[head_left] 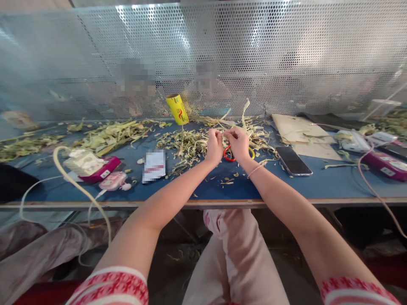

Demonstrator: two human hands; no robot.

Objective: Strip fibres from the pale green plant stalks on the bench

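Note:
My left hand (pixel 214 146) and my right hand (pixel 238 144) are held close together above the blue table (pixel 206 186), both closed in a pinch. Between them runs a thin pale strip (pixel 224 134) like the plant strips beneath. Under my right hand lies a pair of scissors with red and yellow handles (pixel 229 155). A heap of pale green plant strips (pixel 190 142) spreads under and behind both hands. A yellow roll (pixel 177 109) stands tilted just behind the heap.
A black phone (pixel 293 161) lies right of my hands, beside brown cardboard (pixel 299 131). A pink box (pixel 101 168), a small pink device (pixel 112 180) and a white card (pixel 154 166) lie at the left with white cables. A perforated metal screen (pixel 222 51) closes off the back.

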